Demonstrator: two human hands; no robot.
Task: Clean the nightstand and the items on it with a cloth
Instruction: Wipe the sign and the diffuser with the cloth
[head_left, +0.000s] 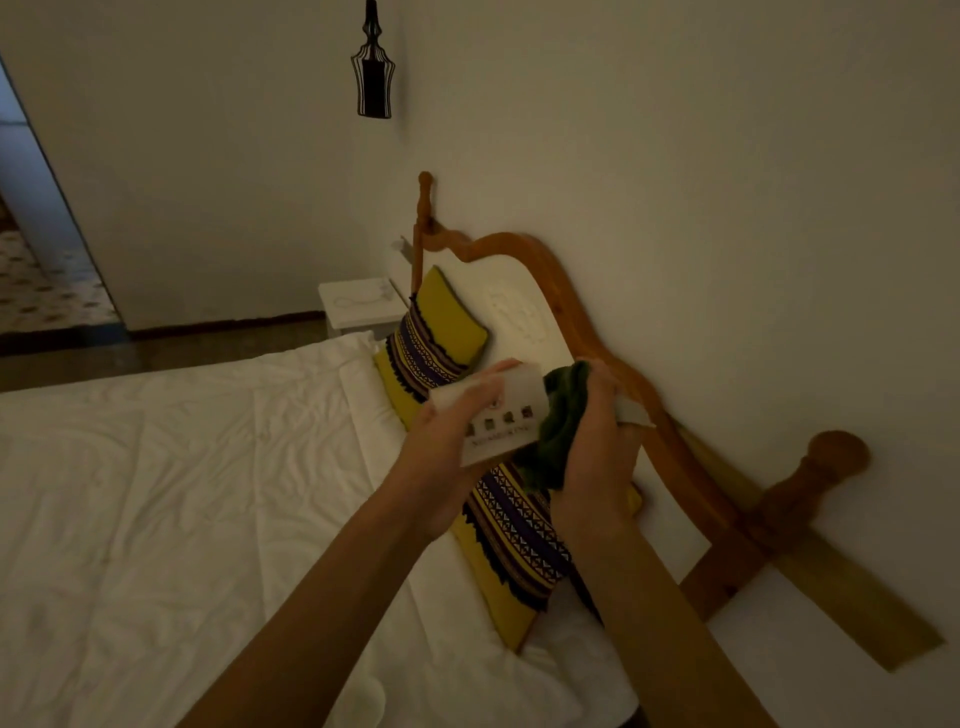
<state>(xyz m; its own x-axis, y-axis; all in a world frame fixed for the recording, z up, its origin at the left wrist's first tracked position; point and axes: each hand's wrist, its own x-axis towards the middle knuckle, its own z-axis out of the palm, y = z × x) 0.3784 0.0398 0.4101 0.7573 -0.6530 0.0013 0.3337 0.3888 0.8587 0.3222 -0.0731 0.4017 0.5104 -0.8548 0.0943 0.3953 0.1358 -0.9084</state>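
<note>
While you stood over the bed (171, 493), its white cover lay wrinkled beneath your arms, and the wooden headboard (561, 291) ran along the wall. Two yellow patterned pillows (441, 332) leaned at its foot. Across the bed, the white nightstand (358, 306) stood well apart from you, by the far bedpost. Your left hand (447, 441) held a white box (498, 410) up over the pillows, fingers curled round its near end. Your right hand (597, 441) gripped a dark green cloth (558, 421), bunched and pressed against the box's right end.
</note>
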